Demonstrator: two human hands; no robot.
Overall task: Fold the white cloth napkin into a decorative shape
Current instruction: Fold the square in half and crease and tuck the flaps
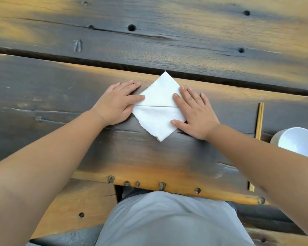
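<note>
The white cloth napkin lies flat on the dark wooden table, folded into a small diamond with one point away from me and one toward me. A horizontal seam crosses its middle. My left hand rests palm down on the table at the napkin's left corner, fingers spread, index fingertip on the cloth edge. My right hand lies flat over the right corner, with fingers and thumb pressing on the cloth. Neither hand grips anything.
A white cup stands at the right edge, near my right forearm. A pair of wooden chopsticks lies just left of it, pointing away from me. A wide gap between planks runs across behind the napkin.
</note>
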